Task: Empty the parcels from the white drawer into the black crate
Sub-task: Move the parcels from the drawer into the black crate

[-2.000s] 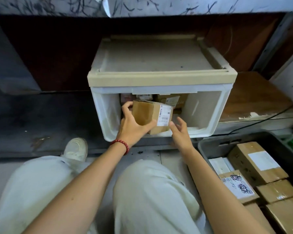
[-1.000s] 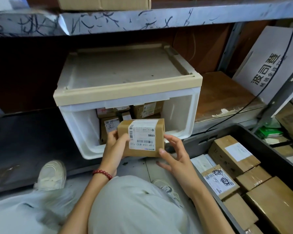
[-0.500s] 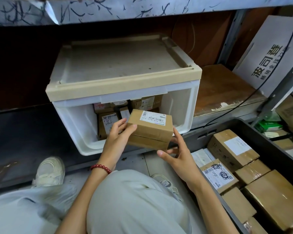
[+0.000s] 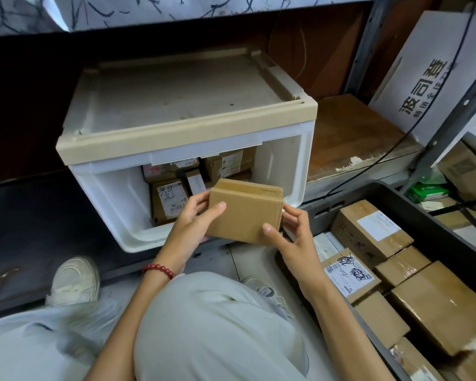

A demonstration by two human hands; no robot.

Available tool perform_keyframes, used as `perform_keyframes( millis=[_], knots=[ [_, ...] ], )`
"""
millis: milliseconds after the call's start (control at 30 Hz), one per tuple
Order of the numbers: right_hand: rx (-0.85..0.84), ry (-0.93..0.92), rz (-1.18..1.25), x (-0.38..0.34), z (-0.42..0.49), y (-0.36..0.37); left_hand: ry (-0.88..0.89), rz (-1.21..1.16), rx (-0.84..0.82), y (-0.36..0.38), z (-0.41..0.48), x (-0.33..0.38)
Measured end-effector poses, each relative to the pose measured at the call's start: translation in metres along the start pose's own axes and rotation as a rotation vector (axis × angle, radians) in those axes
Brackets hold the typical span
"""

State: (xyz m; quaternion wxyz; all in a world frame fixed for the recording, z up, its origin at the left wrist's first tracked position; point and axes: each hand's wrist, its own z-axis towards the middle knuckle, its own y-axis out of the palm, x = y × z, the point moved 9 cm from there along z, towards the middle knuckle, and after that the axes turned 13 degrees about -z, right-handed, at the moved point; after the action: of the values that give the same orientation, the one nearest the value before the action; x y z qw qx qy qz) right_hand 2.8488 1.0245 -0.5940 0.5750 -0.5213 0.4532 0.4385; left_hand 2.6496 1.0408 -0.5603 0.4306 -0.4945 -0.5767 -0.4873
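both hands on one plain brown parcel (image 4: 245, 213), held in the air just in front of the open mouth of the white drawer (image 4: 113, 199), blank face toward the camera, no label showing. left hand (image 4: 193, 224) curled round the parcel's left end, thumb laid across the front face, fingers wrapped behind and mostly out of sight. right hand (image 4: 291, 237) pinching the lower right corner, thumb pressed on the front face, fingers bent round the right edge, grip loose rather than tight. red bead bracelet (image 4: 158, 270) on the left wrist. deeper inside the drawer, more labelled parcels (image 4: 169, 200) stacked toward the back, well behind the held one. low at the right, the black crate (image 4: 423, 213), near the right hand but apart from it, packed with brown parcels (image 4: 368, 229), one bearing a scribbled label (image 4: 349, 273). held parcel not over the crate, hanging between drawer mouth and knee. pale trousers (image 4: 217, 325) and a white shoe (image 4: 76, 281) below. white board (image 4: 423, 78) with printed characters leaning at upper right.
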Motion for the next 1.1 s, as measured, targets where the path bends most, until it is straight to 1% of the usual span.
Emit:
perform_keyframes(
  millis=[100,167,333,433,500,567,667,767,900,1000,1033,1100],
  knots=[
    [0.032,0.060,0.135,0.001,-0.001,-0.012,-0.009,0.050,-0.082,0.015,0.002,0.001],
    [0.048,0.087,0.166,0.004,-0.004,-0.021,0.021,0.139,-0.121,0.026,0.006,0.009],
    [0.137,0.138,0.204,0.014,-0.011,-0.054,0.168,0.464,-0.272,0.079,0.017,0.041],
    [0.233,0.179,0.238,0.022,-0.017,-0.082,0.267,0.649,-0.353,0.126,0.026,0.052],
    [0.311,0.206,0.258,0.029,-0.023,-0.100,0.302,0.706,-0.401,0.159,0.030,0.052],
    [0.382,0.240,0.270,0.037,-0.029,-0.119,0.297,0.715,-0.436,0.188,0.033,0.044],
    [0.459,0.289,0.263,0.053,-0.037,-0.146,0.265,0.633,-0.473,0.223,0.039,0.024],
    [0.533,0.339,0.275,0.070,-0.048,-0.166,0.290,0.596,-0.473,0.247,0.042,0.001],
    [0.600,0.446,0.396,0.099,-0.053,-0.172,0.285,0.660,-0.434,0.270,0.045,-0.027],
    [0.614,0.507,0.575,0.120,-0.047,-0.167,0.260,0.661,-0.432,0.280,0.051,-0.040],
    [0.620,0.526,0.591,0.125,-0.045,-0.168,0.255,0.672,-0.446,0.282,0.053,-0.045],
    [0.652,0.561,0.507,0.131,-0.042,-0.179,0.231,0.727,-0.469,0.278,0.059,-0.058]
  ],
)
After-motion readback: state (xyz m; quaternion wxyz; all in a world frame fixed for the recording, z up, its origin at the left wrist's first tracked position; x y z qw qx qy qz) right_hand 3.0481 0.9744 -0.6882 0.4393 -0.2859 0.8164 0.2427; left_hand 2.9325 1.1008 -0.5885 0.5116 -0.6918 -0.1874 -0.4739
